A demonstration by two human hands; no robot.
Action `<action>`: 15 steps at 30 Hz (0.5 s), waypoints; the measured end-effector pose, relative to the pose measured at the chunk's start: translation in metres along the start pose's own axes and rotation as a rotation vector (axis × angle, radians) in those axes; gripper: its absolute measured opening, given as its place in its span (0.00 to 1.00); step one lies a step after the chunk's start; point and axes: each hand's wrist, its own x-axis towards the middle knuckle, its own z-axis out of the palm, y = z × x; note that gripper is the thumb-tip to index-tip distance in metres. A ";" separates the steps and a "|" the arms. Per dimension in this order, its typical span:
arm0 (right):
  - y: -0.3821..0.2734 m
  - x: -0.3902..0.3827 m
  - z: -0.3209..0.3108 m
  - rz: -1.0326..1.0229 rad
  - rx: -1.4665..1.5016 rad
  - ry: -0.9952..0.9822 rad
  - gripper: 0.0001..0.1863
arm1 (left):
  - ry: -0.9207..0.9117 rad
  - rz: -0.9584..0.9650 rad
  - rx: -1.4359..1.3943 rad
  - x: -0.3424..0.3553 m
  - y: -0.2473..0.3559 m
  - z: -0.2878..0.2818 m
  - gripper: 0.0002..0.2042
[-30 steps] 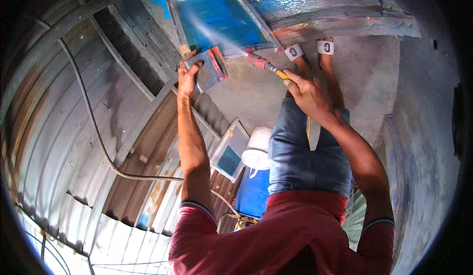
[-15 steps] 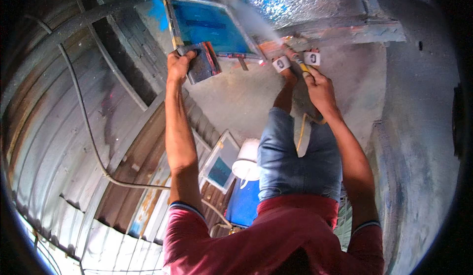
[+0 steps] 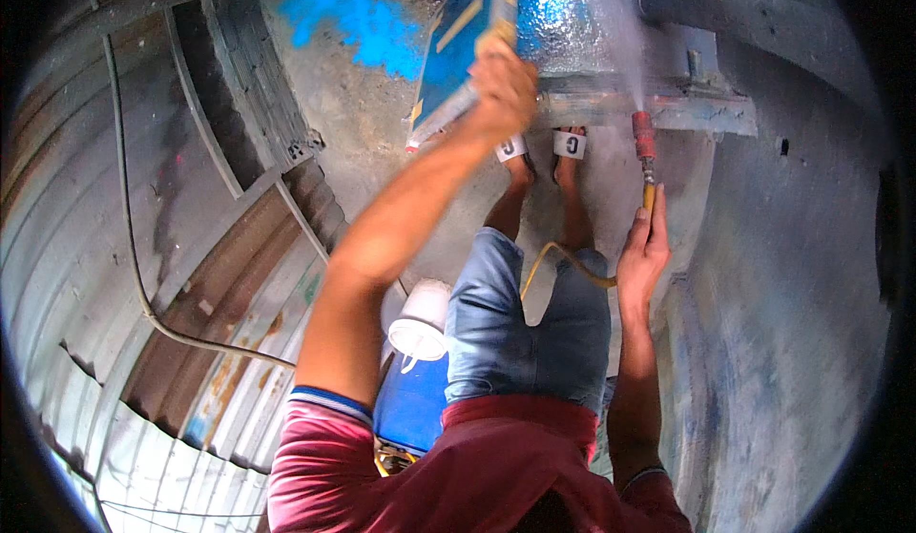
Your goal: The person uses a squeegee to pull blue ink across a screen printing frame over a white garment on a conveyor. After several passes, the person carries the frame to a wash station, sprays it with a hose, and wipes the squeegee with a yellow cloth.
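Observation:
My left hand (image 3: 503, 89), a little blurred, is closed round the edge of a screen-printing frame (image 3: 450, 54) with blue mesh and strips of yellowish tape. The frame stands tilted over the floor, its top cut off by the view. On the right, my right hand (image 3: 644, 258) grips the yellow part of a spray nozzle (image 3: 645, 138) with a red tip. A white jet of spray leaves it, pointing away from me and passing to the right of the frame. From that hand a yellow hose (image 3: 549, 249) loops between my legs.
Wet floor with blue paint (image 3: 358, 22) lies beyond my feet, past a raised ledge (image 3: 701, 108). A white bucket (image 3: 420, 321) stands by a blue container (image 3: 412, 395) at my left. Corrugated sheets with a cable (image 3: 134, 247) line the left; a grey wall (image 3: 792, 294) rises on the right.
The frame has swung right and tilted up, with my left hand now on its edge. The dark flat block that hand held is out of sight. My right hand moved right with the nozzle.

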 end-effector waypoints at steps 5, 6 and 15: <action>-0.003 0.017 -0.003 -0.193 -0.170 -0.200 0.22 | -0.960 0.210 -0.902 0.023 0.027 -0.128 0.16; 0.000 0.025 0.001 -0.299 -0.200 -0.198 0.22 | -0.941 0.295 -0.878 0.021 0.024 -0.141 0.17; -0.022 0.081 0.081 -0.287 -0.353 -0.521 0.21 | -1.189 0.328 -1.037 0.004 0.061 -0.194 0.25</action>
